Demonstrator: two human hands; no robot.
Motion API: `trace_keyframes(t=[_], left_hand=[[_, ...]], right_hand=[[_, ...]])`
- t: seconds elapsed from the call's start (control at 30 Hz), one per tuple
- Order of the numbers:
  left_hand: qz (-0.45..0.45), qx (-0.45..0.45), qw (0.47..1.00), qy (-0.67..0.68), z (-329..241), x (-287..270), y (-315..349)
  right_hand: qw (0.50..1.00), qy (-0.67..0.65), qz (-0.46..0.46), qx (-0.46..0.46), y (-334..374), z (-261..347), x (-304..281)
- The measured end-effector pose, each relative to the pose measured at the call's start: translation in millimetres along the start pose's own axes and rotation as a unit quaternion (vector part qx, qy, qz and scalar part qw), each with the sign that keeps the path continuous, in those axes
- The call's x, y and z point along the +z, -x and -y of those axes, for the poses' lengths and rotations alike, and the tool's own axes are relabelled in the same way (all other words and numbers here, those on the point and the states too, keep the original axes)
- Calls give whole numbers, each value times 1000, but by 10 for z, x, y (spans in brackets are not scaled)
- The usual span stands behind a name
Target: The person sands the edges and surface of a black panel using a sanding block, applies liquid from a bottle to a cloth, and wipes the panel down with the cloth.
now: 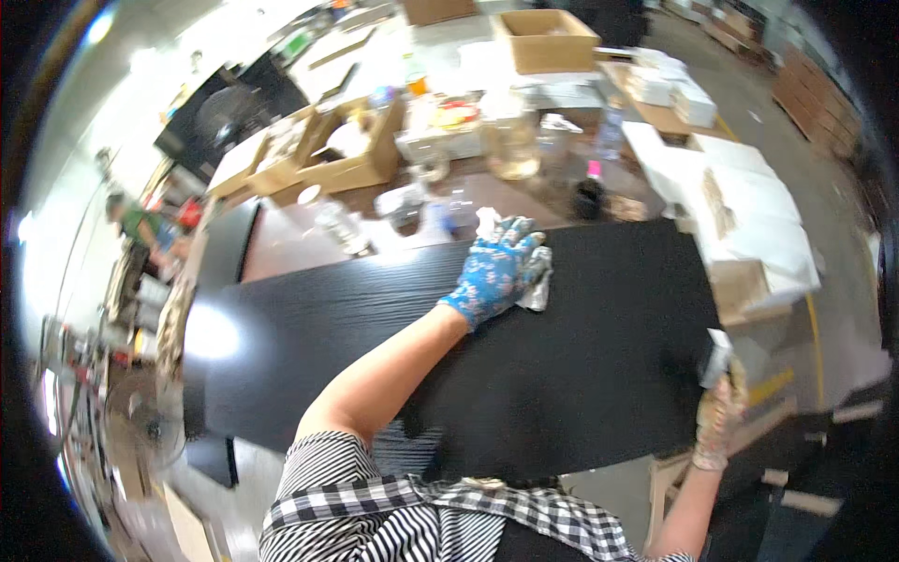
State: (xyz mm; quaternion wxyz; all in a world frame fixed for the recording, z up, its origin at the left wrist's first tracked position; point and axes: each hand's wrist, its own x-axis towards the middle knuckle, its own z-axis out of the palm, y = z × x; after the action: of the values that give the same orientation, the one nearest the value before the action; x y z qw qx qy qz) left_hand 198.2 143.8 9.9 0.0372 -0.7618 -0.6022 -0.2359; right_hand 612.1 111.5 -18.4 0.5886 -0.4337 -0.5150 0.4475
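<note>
A wide black board (581, 375) with fine wood grain lies flat before me. My left hand (492, 276), in a blue flowered glove with greyish fingers, presses a crumpled white cloth (536, 292) onto the board near its far edge. The cloth shows on both sides of the fingers. Beside the board's right edge is my right hand (721, 417), in a pale patterned glove. Its closed fingers grip a small flat whitish piece (717, 356) that rises from them at the board's edge. Blur hides what kind of piece it is.
Beyond the board stand a large clear jar (512, 140), a dark bottle with a pink top (589, 195) and a lying clear bottle (339, 228). Cardboard boxes (361, 169) are at the back left. White foam-wrapped stacks (740, 201) flank the right. Another person (140, 225) is far left.
</note>
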Motion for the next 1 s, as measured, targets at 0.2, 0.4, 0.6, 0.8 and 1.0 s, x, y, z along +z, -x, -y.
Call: trace_keyframes(t=[0.2,0.4,0.6,0.8,1.0], left_hand=[[-40,-229,957,-172,1554,-1100,1690],[28,-317,852,-415,3082,-2108,3547],[-29,-373,840,-393,3221,-2362,4094],[-62,-474,837,-266,2251,-2613,5016],[-72,-464,842,-264,1296,-2292,5077]], right_hand=[[997,62,35,-37,-202,-108,-406],[969,241,-2,-64,-323,-150,-523],[858,484,-44,-168,-402,-228,-807],[773,592,-9,-227,-380,-106,-632],[856,464,1,-227,-273,-12,-472]])
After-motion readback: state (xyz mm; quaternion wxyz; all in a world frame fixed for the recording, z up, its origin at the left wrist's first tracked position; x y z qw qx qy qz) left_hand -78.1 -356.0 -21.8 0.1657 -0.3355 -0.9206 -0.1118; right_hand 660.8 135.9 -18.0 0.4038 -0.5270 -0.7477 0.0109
